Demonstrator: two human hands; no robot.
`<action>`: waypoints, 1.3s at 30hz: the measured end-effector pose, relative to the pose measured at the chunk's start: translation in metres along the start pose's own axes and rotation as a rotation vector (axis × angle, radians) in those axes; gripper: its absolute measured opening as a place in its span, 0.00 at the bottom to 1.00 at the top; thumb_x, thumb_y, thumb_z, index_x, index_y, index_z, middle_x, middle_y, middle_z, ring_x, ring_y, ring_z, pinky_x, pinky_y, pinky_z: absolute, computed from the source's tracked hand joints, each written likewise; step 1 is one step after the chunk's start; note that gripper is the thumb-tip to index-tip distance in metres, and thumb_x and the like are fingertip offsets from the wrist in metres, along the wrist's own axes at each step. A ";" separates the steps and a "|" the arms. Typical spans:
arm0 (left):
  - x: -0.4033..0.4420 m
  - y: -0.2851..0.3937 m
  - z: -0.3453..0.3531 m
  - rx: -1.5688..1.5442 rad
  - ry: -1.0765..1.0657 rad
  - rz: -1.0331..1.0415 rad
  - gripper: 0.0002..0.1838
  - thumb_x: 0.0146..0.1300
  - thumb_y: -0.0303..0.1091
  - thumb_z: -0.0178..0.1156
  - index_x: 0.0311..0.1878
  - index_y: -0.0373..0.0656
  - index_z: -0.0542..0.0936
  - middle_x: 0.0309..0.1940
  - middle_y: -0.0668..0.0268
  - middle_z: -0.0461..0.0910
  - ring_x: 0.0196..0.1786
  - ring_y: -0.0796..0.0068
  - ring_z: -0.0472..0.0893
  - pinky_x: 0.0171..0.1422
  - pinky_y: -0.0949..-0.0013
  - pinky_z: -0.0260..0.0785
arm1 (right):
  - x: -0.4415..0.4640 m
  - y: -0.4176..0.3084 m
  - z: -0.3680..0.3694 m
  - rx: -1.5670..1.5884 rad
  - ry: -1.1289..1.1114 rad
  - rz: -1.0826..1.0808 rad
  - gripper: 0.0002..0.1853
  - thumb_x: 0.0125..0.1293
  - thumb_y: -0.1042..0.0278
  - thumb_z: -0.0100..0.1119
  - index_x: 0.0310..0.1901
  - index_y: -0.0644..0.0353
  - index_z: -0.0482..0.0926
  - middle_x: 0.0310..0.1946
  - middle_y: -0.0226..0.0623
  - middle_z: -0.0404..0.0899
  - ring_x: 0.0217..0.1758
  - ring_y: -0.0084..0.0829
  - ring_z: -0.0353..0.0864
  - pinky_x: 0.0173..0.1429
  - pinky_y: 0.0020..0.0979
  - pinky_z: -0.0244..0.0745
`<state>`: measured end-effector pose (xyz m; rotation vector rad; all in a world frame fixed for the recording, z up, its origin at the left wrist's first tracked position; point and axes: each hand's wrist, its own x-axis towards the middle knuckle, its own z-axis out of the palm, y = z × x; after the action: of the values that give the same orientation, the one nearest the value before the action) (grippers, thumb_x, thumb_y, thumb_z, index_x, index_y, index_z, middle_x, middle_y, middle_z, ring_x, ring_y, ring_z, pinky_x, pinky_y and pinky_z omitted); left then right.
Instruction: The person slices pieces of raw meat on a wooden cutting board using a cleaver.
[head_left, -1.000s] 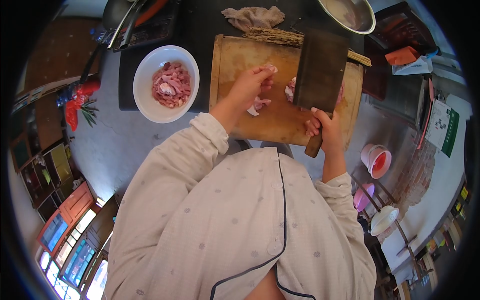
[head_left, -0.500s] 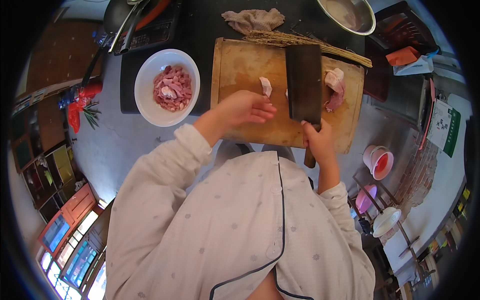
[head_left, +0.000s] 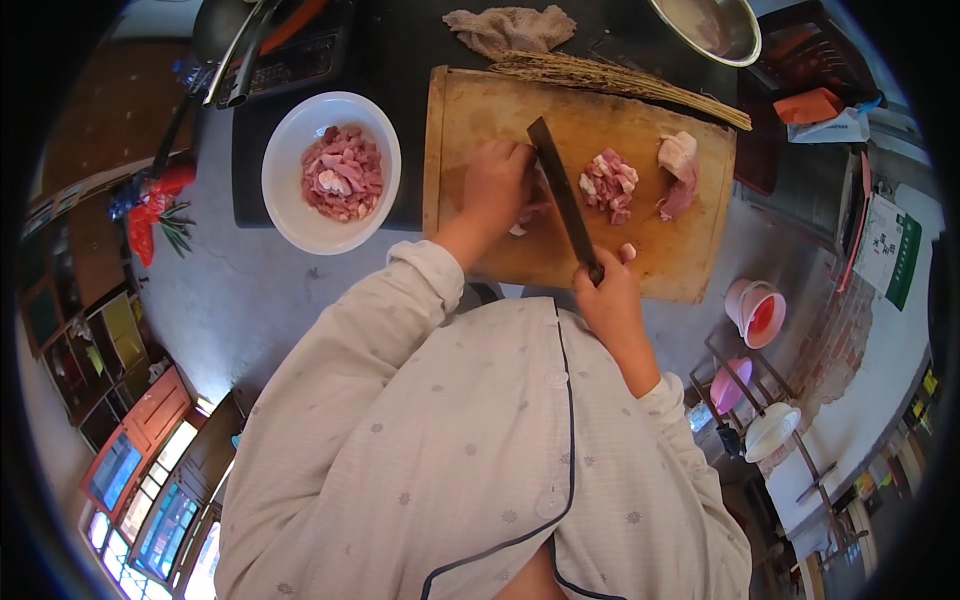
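Observation:
My right hand [head_left: 608,292] grips the handle of a dark cleaver [head_left: 565,195], whose blade stands on edge over the wooden cutting board [head_left: 490,105]. Just left of the blade, my left hand [head_left: 493,188] is curled down over a piece of meat [head_left: 535,207], mostly hidden under the fingers. To the right of the cleaver lies a small heap of cut meat [head_left: 609,185]. A larger pale and pink piece [head_left: 679,178] rests near the board's right side. A tiny bit of meat [head_left: 627,252] is by my right hand.
A white bowl [head_left: 280,195] of cut meat stands left of the board. Behind the board lie a bundle of dry stalks [head_left: 620,82] and a crumpled cloth [head_left: 510,32]. A metal bowl [head_left: 742,40] is at the back right, a pan [head_left: 222,30] at the back left.
The cleaver has turned from its broad side to its edge and moved left, uncovering the cut heap. My left hand has gone from spread fingers to curled over the meat.

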<state>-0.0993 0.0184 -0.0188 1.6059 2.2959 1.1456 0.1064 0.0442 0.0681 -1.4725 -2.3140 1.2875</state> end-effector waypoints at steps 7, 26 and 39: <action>0.000 -0.005 0.004 -0.006 0.003 0.015 0.08 0.45 0.25 0.63 0.32 0.42 0.78 0.32 0.59 0.75 0.41 0.51 0.75 0.46 0.53 0.67 | -0.001 -0.018 -0.002 -0.031 -0.112 0.201 0.15 0.60 0.72 0.56 0.47 0.68 0.81 0.31 0.59 0.81 0.38 0.56 0.82 0.48 0.44 0.75; -0.002 -0.010 -0.004 -0.057 -0.139 -0.015 0.15 0.39 0.26 0.66 0.35 0.40 0.78 0.37 0.57 0.75 0.43 0.51 0.74 0.48 0.54 0.68 | 0.008 -0.010 0.020 -0.116 -0.057 0.122 0.10 0.61 0.69 0.56 0.41 0.62 0.81 0.30 0.52 0.83 0.35 0.52 0.83 0.48 0.43 0.71; -0.003 -0.013 0.001 -0.116 -0.052 -0.035 0.03 0.51 0.24 0.62 0.30 0.42 0.80 0.33 0.60 0.76 0.42 0.53 0.75 0.47 0.55 0.69 | 0.091 -0.020 0.022 0.123 -0.063 -0.024 0.14 0.62 0.67 0.57 0.44 0.68 0.81 0.26 0.48 0.82 0.29 0.35 0.83 0.37 0.35 0.76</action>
<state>-0.1074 0.0141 -0.0282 1.5298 2.1736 1.1907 0.0336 0.0997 0.0386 -1.3819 -2.2374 1.4611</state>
